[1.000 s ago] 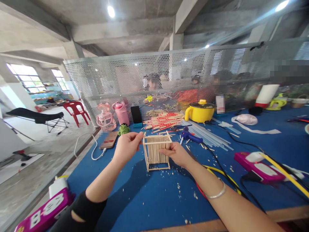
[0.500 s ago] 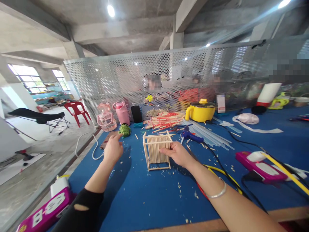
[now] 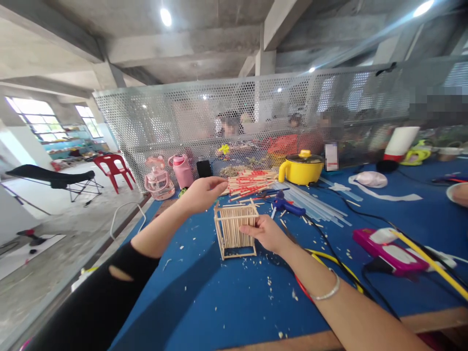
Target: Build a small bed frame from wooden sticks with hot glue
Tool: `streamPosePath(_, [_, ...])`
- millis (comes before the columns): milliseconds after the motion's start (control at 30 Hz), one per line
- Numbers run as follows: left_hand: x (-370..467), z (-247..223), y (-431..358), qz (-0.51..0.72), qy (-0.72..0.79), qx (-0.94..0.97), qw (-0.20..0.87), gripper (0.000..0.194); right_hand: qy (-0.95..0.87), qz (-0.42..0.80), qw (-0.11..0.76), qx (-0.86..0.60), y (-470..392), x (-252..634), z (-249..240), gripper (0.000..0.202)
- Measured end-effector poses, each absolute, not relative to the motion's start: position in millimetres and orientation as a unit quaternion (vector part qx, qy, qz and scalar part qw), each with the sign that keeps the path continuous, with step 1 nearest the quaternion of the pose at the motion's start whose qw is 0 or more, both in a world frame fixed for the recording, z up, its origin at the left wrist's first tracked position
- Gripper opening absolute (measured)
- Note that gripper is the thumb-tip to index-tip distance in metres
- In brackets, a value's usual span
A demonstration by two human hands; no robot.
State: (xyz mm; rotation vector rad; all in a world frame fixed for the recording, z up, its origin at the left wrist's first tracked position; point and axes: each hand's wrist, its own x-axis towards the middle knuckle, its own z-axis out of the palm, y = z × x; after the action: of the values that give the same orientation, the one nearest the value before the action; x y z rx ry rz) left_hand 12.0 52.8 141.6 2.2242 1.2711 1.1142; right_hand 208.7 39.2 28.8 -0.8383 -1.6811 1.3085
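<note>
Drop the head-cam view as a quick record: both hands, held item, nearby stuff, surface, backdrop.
left hand: fingertips near the loose pile of thin red-and-tan sticks; contact unclear
right hand: grips the right side of the box-shaped pale wooden stick frame
frame detail: row of parallel upright sticks
nearby: blue glue gun, long translucent rods, round yellow pot with dark lid
surface: blue tabletop, pale scraps scattered
backdrop: grey perforated metal screen

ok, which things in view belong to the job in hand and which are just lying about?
Seemingly in the job:
stick frame, held by the right hand
red-marked sticks, near the left hand
likely the blue glue gun and translucent sticks

Apparently lying about:
yellow pot
pink bottle
pale ribbon
</note>
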Motion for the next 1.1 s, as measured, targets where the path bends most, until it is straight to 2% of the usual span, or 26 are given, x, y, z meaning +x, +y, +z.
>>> streamPosePath(133, [27,153,70,0.243,0.403,0.83,0.299,0.021,-0.674,0.515,0.414,-0.331,39,209,29,0.031])
streamPosePath(233, [38,160,66,0.136,0.405,0.86,0.279,0.025,-0.675,0.512,0.414,-0.333,39,209,30,0.028])
streamPosePath(300, [42,163,63,0.118,0.407,0.869,0.257,0.03,-0.674,0.516,0.413,-0.33,39,208,31,0.027])
streamPosePath(433, [41,162,65,0.178,0.423,0.856,0.239,0.024,-0.665,0.528,0.416,-0.325,38,208,32,0.026])
streamPosePath(533, [29,162,73,0.299,0.476,0.806,0.184,0.02,-0.651,0.545,0.421,-0.32,38,208,32,0.028])
streamPosePath(633, [4,159,79,0.425,0.539,0.72,0.107,0.025,-0.626,0.568,0.428,-0.32,38,206,31,0.03])
streamPosePath(733, [-22,138,76,0.498,0.603,0.62,0.062,0.034,-0.587,0.596,0.445,-0.32,40,205,28,0.03])
streamPosePath(900, [-43,65,56,0.502,0.662,0.543,0.125,0.04,-0.483,0.636,0.504,-0.328,44,204,23,0.03])
streamPosePath(1067, [-53,22,45,0.505,0.661,0.516,0.204,0.023,-0.392,0.666,0.53,-0.348,52,207,20,0.024])
streamPosePath(1100, [-54,22,45,0.512,0.647,0.518,0.226,0.034,-0.383,0.672,0.53,-0.349,53,208,20,0.024])
